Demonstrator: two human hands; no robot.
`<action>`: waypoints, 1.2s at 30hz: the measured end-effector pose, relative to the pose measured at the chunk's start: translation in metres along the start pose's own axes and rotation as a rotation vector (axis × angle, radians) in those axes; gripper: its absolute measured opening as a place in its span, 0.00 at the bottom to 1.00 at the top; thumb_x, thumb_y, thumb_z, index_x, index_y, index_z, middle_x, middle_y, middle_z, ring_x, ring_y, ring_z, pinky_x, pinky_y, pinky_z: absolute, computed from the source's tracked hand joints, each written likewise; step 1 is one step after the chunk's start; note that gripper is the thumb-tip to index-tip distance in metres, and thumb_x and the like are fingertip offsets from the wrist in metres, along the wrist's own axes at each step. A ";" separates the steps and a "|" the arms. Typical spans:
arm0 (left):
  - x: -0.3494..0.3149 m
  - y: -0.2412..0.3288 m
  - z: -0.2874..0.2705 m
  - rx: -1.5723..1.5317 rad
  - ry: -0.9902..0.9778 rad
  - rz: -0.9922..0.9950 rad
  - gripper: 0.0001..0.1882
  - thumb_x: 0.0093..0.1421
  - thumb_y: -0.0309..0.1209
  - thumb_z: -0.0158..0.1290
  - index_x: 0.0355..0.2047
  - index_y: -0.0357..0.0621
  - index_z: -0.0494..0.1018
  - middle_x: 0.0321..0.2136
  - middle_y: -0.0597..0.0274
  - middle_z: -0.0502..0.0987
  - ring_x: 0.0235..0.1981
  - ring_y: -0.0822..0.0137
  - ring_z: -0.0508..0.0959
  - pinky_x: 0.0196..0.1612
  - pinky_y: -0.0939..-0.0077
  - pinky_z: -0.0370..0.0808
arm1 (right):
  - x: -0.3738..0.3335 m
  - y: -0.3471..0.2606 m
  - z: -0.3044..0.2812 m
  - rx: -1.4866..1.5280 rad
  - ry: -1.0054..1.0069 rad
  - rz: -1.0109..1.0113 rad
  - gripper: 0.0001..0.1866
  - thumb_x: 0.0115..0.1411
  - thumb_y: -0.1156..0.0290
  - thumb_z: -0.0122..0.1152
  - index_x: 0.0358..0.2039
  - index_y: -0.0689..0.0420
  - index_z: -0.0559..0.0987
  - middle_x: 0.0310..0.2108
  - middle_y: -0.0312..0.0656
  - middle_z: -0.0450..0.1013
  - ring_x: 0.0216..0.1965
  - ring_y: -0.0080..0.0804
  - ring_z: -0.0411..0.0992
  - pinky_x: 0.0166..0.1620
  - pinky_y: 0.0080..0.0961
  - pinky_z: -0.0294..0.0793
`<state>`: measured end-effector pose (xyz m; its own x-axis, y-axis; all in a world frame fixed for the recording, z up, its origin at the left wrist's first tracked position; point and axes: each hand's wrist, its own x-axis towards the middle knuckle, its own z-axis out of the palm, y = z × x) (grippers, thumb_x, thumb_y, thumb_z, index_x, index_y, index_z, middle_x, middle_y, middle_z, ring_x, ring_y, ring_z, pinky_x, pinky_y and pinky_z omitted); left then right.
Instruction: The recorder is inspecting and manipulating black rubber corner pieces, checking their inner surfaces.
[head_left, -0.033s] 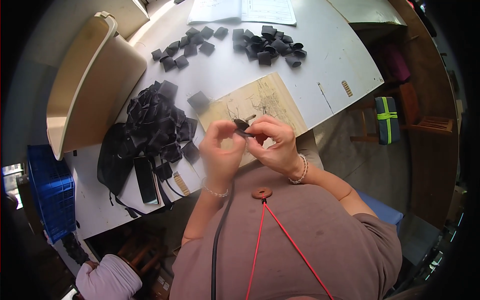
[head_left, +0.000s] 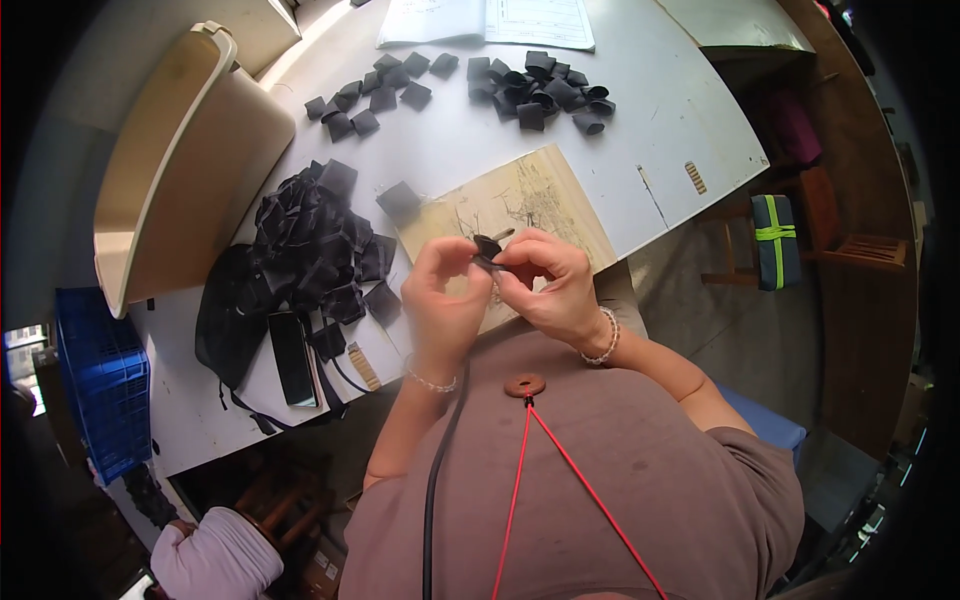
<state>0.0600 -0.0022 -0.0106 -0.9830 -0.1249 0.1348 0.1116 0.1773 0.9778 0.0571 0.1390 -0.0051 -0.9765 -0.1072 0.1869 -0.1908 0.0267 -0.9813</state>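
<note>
Over a wooden board [head_left: 570,195] with dark marks and scattered threads, both my hands pinch one small piece of black fabric [head_left: 487,248]. It looks folded or curled, though the fingers cover much of it. My left hand [head_left: 445,305], a little blurred, has thumb and forefinger closed on its left side. Thumb and fingers of my right hand [head_left: 553,290] grip the right side. A slim greyish tip shows just behind the piece. One flat black square [head_left: 399,203] lies at the board's left corner. Left of my hands is a heap of black fabric pieces [head_left: 315,245].
Folded black loops form one group [head_left: 540,90] and a looser group [head_left: 375,95] near an open notebook [head_left: 540,22]. A beige bin [head_left: 200,160] stands left, above a blue crate [head_left: 105,385]. A phone [head_left: 292,360] lies by the heap. Another person [head_left: 220,560] sits lower left.
</note>
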 end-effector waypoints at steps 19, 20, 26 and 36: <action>0.004 -0.007 -0.011 -1.366 -0.879 -0.782 0.09 0.55 0.33 0.49 0.34 0.42 0.69 0.16 0.76 0.60 0.17 0.81 0.58 0.20 0.89 0.55 | 0.006 -0.010 -0.022 0.439 -0.163 0.412 0.03 0.56 0.77 0.55 0.28 0.63 0.75 0.17 0.29 0.66 0.16 0.10 0.60 0.18 0.09 0.58; 0.001 -0.004 -0.010 -1.374 -0.875 -0.805 0.09 0.57 0.32 0.47 0.35 0.41 0.66 0.15 0.78 0.58 0.14 0.83 0.56 0.18 0.91 0.54 | 0.005 -0.010 -0.022 0.563 -0.197 0.466 0.04 0.57 0.75 0.54 0.29 0.62 0.75 0.16 0.29 0.65 0.14 0.11 0.59 0.16 0.10 0.58; 0.003 0.016 -0.010 -1.437 -0.823 -0.865 0.07 0.60 0.33 0.44 0.30 0.44 0.64 0.10 0.81 0.55 0.09 0.87 0.51 0.12 0.95 0.48 | 0.001 -0.011 -0.029 1.270 -0.595 0.728 0.07 0.59 0.71 0.51 0.31 0.62 0.74 0.10 0.27 0.55 0.07 0.13 0.48 0.10 0.12 0.51; 0.048 0.039 -0.012 -1.230 -0.682 -0.638 0.14 0.66 0.38 0.37 0.31 0.44 0.68 0.12 0.80 0.60 0.11 0.86 0.53 0.10 0.94 0.48 | 0.027 -0.054 -0.018 1.125 -0.302 0.488 0.10 0.63 0.66 0.45 0.36 0.60 0.70 0.11 0.26 0.51 0.08 0.12 0.47 0.09 0.12 0.54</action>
<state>0.0186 -0.0133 0.0357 -0.7522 0.6506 -0.1043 -0.6279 -0.6599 0.4126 0.0390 0.1528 0.0538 -0.8312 -0.5507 -0.0771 0.5175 -0.7153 -0.4697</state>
